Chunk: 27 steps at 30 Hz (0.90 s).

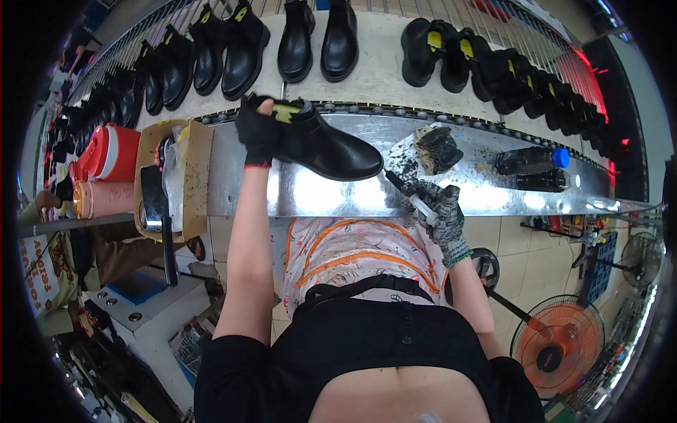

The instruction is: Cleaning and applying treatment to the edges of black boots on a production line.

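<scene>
So the long steel tabletop (331, 194) ran under a conveyor shelf (381, 70) lined with finished black boots. One black ankle boot (331, 144) sat on the tabletop, left hand (257, 130) clenched around its heel collar. Right hand (444, 211) was gripping a small brush (412, 197), bristles just short of the toe, so looked like coating was barely started.

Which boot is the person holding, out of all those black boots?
Find the shiny metal bench running across the middle. One black ankle boot lies on it, gripped at its top by the black-gloved left hand. All the other boots stand in rows on the belt behind, untouched.
</scene>
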Tool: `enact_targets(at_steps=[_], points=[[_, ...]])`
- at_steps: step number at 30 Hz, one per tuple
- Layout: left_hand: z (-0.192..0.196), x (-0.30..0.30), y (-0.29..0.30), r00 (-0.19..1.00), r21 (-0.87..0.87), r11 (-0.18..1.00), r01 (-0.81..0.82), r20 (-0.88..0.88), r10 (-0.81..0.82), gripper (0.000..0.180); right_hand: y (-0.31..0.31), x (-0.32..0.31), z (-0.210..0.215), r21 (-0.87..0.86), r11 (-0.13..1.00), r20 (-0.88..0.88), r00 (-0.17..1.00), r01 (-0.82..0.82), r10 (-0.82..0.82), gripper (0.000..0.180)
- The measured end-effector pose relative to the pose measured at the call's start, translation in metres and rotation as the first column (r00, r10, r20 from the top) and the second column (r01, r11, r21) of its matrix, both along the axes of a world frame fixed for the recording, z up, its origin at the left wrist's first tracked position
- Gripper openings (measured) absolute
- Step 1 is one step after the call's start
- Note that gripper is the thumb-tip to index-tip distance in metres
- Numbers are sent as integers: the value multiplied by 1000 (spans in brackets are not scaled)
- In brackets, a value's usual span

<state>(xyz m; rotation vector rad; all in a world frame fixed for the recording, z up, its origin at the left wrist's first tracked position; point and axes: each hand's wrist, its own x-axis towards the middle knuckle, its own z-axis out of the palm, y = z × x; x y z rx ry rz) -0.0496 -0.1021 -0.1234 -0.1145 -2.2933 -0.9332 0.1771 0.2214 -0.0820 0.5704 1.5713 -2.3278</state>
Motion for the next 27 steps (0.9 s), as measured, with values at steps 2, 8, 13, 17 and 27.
enact_targets(at_steps=[2,8,13,17,27], points=[[3,18,1,992,33,999,-39,118,35,60,-5,-1,1,74,997,-85,996,36,-30,82],[31,81,11,988,189,982,4,151,-33,63,-11,-9,7,192,974,-158,983,124,-94,24],[47,127,13,976,180,984,5,212,-44,57,-17,-16,39,487,873,-91,996,35,11,22],[62,149,19,932,115,992,50,353,-88,58,-11,-16,19,527,849,-170,984,47,51,21],[69,175,45,424,744,663,-77,627,-654,69,-16,-9,53,792,594,-93,932,-144,349,24]])
